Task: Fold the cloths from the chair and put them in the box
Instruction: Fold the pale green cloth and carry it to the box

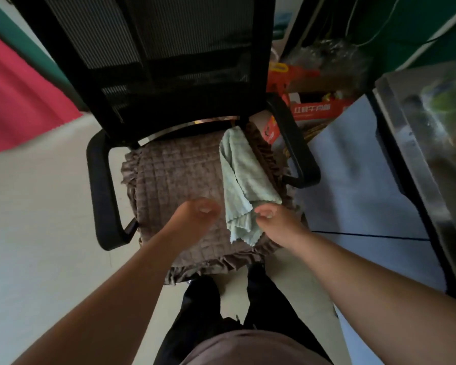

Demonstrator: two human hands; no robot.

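Observation:
A pale green cloth (241, 180) lies crumpled along the right side of the brown quilted cushion (174, 180) on a black office chair (153, 75). My right hand (277, 219) hovers at the cloth's near edge, its fingers loosely curled and its fingertips close to the fabric; I cannot tell whether they touch it. My left hand (195, 214) hangs over the cushion just left of the cloth, fingers loosely curled, holding nothing. A red cardboard box (316, 109) stands on the floor behind the chair's right armrest.
The chair's black armrests (103, 191) flank the cushion. A metal table or cabinet (421, 154) stands at the right. Bags and clutter fill the back right corner. A black cable (366, 235) runs across the floor to the right. My legs stand just before the seat.

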